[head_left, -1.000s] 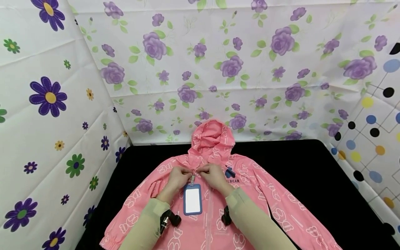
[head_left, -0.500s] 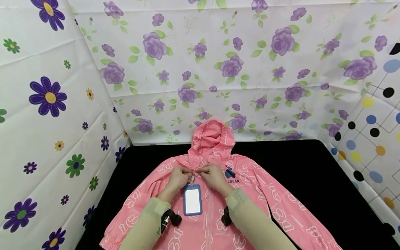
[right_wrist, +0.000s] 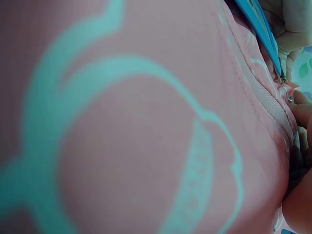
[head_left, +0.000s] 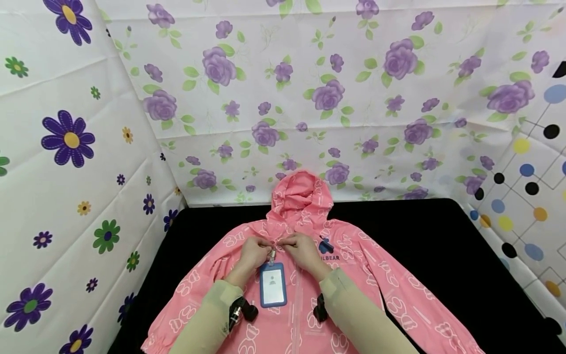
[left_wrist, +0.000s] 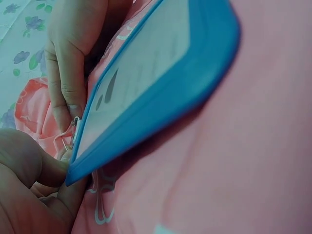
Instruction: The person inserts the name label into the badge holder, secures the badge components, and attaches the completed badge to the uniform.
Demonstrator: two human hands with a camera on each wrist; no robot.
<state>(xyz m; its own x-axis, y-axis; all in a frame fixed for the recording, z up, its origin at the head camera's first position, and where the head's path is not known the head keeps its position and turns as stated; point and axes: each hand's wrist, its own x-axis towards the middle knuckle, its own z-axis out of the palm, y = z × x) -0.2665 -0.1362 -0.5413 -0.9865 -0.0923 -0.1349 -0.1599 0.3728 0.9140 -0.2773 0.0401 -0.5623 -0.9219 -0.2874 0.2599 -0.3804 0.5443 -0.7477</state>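
A pink hooded jacket [head_left: 305, 305] with white cartoon outlines lies spread on the black table. On its chest is a blue badge holder [head_left: 273, 285] with a white printed card, below a small metal clip [head_left: 272, 254]. My left hand [head_left: 253, 253] pinches at the clip's top, thumb and fingers bent. From the other side my right hand [head_left: 301, 247] pinches at the same spot, its fingertips close to the left ones. In the left wrist view, thin metal wire [left_wrist: 74, 130] shows between the fingers beside the badge's edge. Exactly what each fingertip grips is partly hidden.
A zipper [right_wrist: 268, 105] runs down the jacket's front, right of the badge. Dark bear lettering [head_left: 326, 250] sits beside my right hand. The black table [head_left: 424, 231] meets flowered cloth walls [head_left: 265, 73] at the back and sides.
Both hands stay at the clip with barely any movement. The badge's card, glaring white before, now shows its printed figure. The whole head view has shifted very slightly.
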